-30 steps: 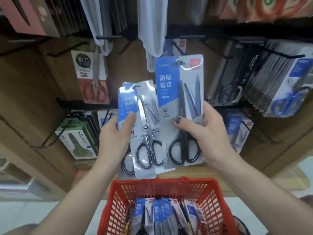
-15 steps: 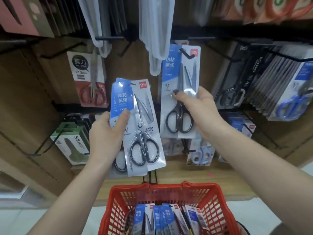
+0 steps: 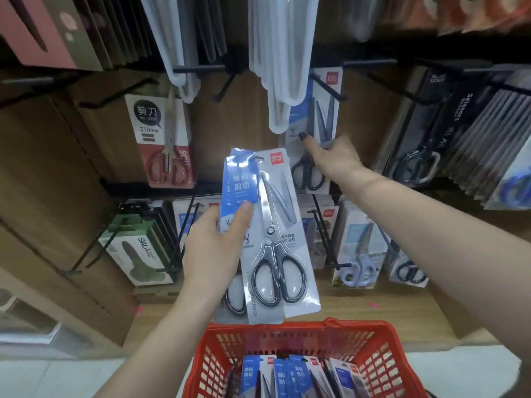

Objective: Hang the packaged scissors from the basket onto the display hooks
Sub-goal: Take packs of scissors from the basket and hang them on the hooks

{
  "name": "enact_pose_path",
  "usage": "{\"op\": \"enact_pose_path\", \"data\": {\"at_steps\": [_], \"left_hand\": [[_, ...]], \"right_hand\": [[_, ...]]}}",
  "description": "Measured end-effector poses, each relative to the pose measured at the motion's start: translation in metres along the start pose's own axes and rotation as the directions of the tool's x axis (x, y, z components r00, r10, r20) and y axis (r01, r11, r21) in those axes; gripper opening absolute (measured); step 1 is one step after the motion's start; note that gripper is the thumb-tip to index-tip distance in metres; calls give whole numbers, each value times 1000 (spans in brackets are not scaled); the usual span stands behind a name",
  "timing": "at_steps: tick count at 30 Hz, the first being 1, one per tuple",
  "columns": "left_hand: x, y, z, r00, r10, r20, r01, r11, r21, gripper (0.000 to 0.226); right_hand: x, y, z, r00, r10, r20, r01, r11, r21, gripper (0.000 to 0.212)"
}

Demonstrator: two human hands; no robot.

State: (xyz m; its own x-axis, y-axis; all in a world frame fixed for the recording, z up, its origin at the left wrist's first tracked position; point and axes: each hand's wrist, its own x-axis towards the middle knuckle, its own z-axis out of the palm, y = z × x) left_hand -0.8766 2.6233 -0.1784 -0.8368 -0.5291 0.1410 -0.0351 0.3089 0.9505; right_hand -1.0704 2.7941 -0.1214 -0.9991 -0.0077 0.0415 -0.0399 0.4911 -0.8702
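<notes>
The left hand point(image 3: 211, 254) grips blue-and-grey carded scissors packs point(image 3: 273, 234) above the red plastic basket point(image 3: 287, 337). At one o'clock, the right hand point(image 3: 334, 159) pinches another blue-and-grey scissors card point(image 3: 323, 110) on a black hook point(image 3: 324, 87).

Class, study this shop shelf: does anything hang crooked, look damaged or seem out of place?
Nothing looks damaged or spilled. The scissors pack under the right hand hangs straight on its display hook. The packs in the left hand tilt, but they are hand-held, not yet hung. More packs stand in the red basket.
</notes>
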Motion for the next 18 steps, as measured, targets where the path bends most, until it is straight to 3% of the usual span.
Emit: {"op": "enact_pose_path", "data": {"at_steps": [3,4,6,8,10,12,14,18], "left_hand": [[0,0,4,1000,17,-6,-17,1000,-4,31],[1,0,5,1000,15,-10,-15,1000,-14,29],[1,-2,7,1000,10,-6,-11,999,-53,26],[1,-3,8,1000,0,-4,0,996,-91,21],[1,-4,8,1000,-4,-5,3,995,-100,19],[0,-5,9,1000,1,-8,-2,994,-106,22],[0,-5,8,1000,2,-25,-5,994,-107,28],[-2,-8,14,998,47,-50,-48,998,-34,30]], "right_hand": [[-20,7,-3,994,-96,-46,93,994,-62,86],[-30,10,-3,989,-130,-75,126,991,-45,80],[-53,18,-1,982,-162,-93,170,982,85,47],[-77,25,1,992,-124,-13,121,934,336,14],[-99,24,4,984,-95,151,3,856,517,21],[-119,23,7,954,-109,278,-45,868,495,28],[-134,27,10,921,-153,358,8,927,375,37],[-145,43,6,896,-134,423,-73,896,438,15]]}}
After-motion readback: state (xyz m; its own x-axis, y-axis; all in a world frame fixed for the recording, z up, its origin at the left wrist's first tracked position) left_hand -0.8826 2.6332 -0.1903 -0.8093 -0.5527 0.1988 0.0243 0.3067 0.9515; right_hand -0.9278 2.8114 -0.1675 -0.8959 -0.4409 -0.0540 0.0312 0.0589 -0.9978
